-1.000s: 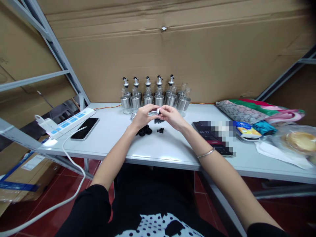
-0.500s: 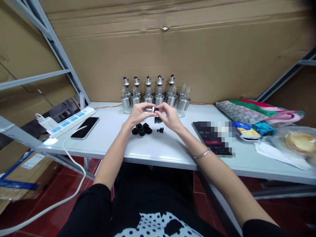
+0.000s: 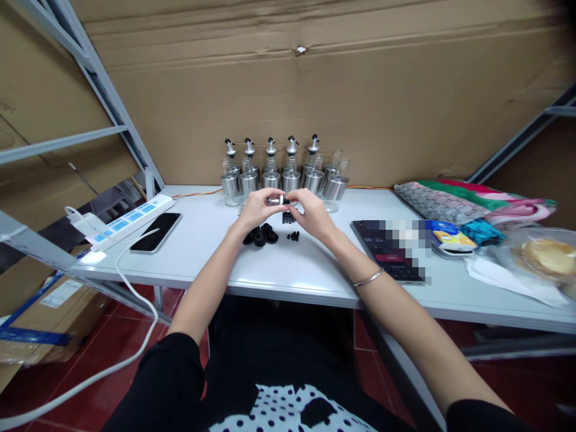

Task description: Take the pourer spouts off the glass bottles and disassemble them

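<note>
Above the middle of the table my left hand [image 3: 257,208] is closed around a silver pourer spout [image 3: 281,200], whose far part lies hidden behind the fingers. My right hand [image 3: 311,213] pinches a small black part [image 3: 287,201] at the spout's right end; its exact shape is too small to tell. Below the hands lies a cluster of round black stoppers [image 3: 260,238]. Several tiny black pieces [image 3: 294,236] sit to their right, and more small dark parts [image 3: 288,218] lie just under my fingers.
Glass bottles with steel sleeves [image 3: 291,180] stand at the back, the rear ones topped with pourers [image 3: 270,146]. On the left are a power strip [image 3: 135,219] and a phone [image 3: 157,233]. A tablet-like device [image 3: 382,255], snack packet [image 3: 451,237] and bagged food [image 3: 546,257] lie right.
The spout has turned a little between my fingers, and less of its clear shiny side shows. Both hands stay together over nearly the same spot.
</note>
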Available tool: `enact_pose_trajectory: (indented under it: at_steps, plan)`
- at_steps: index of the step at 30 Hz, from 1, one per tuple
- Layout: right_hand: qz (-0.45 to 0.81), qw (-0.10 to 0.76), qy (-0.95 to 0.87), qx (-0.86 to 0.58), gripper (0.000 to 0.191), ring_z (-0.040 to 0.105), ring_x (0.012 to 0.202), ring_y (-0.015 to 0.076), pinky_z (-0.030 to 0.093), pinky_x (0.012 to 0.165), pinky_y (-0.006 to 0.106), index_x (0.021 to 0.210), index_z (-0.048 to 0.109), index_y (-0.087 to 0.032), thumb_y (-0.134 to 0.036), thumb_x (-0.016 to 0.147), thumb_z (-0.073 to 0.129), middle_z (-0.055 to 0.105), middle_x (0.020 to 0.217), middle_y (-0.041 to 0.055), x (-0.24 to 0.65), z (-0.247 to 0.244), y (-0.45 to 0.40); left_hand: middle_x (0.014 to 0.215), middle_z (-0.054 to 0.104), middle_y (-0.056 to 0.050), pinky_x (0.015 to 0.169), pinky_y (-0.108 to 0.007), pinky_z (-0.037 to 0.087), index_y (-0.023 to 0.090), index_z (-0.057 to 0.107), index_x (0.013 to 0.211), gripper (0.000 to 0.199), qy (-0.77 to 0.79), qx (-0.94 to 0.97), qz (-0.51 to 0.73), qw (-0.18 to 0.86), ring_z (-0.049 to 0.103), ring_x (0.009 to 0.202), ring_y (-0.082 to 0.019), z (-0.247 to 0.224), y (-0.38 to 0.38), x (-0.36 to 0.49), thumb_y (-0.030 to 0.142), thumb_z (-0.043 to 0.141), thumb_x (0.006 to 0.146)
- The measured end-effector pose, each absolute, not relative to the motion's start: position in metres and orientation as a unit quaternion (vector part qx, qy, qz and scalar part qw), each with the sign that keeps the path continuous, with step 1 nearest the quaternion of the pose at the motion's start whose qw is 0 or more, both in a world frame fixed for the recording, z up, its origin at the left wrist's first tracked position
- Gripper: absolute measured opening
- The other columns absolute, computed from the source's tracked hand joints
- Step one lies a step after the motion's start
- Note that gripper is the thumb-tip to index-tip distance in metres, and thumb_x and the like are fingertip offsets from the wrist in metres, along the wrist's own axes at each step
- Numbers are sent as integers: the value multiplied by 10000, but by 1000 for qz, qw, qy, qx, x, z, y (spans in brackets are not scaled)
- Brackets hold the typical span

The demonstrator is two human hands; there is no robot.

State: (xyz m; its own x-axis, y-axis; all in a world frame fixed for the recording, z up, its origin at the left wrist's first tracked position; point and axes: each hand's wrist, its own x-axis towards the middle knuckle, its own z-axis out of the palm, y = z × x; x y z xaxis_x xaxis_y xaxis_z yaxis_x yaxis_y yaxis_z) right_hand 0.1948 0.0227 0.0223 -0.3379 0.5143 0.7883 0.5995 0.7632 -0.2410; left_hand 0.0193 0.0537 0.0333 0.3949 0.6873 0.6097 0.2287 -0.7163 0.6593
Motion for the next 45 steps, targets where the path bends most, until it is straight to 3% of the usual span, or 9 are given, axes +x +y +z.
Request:
enact_pose_trajectory:
  at_steps: [8,15,21,26,32,45]
  plan:
    - [151,485,-757,-411,221,619,832,188,492,720,323,982,567,-191,-235,765,555,667,916,53,195,29,22,927,690,-70,779,-264,506,144,646,1021,362,253,840,477,59,648,852,-158,31,52,21,382,702,754]
    - [244,503,-713,-424,221,617,832,186,485,735,333,919,589,-193,-261,708,590,664,869,36,196,28,26,1000,688,-77,803,-261,490,152,624,1080,369,251,857,449,20,649,921,-169,28,54,20,338,694,769]
    - [372,516,-666,-390,299,613,732,152,501,744,329,854,572,-189,-470,755,598,657,763,19,195,32,25,1053,692,-88,849,-299,466,167,617,1107,374,266,858,439,-16,645,982,-191,29,50,20,348,679,786]
    - [388,508,-663,-389,376,599,698,142,495,738,320,785,580,-185,-552,722,629,648,703,13,196,32,25,1050,696,-96,843,-302,471,158,620,1100,375,254,858,445,-22,648,984,-194,28,51,20,339,687,778]
    - [393,521,-664,-365,338,596,692,150,490,705,318,785,591,-190,-473,647,715,647,722,9,195,32,28,979,705,-76,817,-285,496,151,644,1040,365,236,863,447,22,656,915,-179,34,52,16,313,738,726]
    - [272,559,-680,-390,217,556,666,138,458,674,300,772,579,-189,-357,655,650,626,740,13,187,37,23,942,719,-65,715,-236,527,148,679,994,370,265,835,470,112,668,836,-158,46,46,14,314,773,676]
